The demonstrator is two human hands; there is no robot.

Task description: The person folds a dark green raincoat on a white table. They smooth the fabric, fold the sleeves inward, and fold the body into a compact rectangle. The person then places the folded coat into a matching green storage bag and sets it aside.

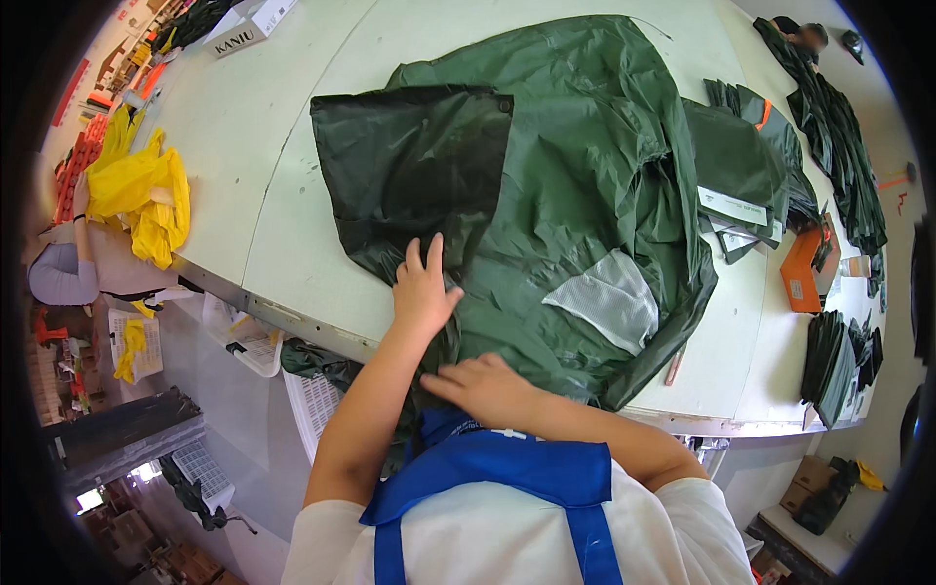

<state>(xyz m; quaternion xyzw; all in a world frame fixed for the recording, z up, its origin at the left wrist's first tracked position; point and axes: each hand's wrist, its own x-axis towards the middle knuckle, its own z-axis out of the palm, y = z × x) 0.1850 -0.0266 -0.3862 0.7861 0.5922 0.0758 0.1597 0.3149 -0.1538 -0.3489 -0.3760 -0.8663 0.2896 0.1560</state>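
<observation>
A dark green waterproof garment (585, 127), like a raincoat, lies spread and wrinkled on the white table (283, 214). A darker, nearly black-green panel (414, 146) with a small round snap or eyelet at its corner lies over its left side. White mesh (614, 297) shows in an opening of the garment. My left hand (424, 288) rests on the lower end of the dark panel, fingers spread. Close to my body, at the table's near edge, my right hand (487, 390) lies palm down on the garment, fingers pointing left; its fingertips press the cloth near the hem.
Folded dark green packs (736, 161) lie right of the garment, beside an orange box (807, 268) and more folded cloth (829, 366). At far left, another person's arm (83, 239) reaches to yellow garments (141, 200). A white box (249, 24) stands behind. White baskets (244, 336) sit below the table edge.
</observation>
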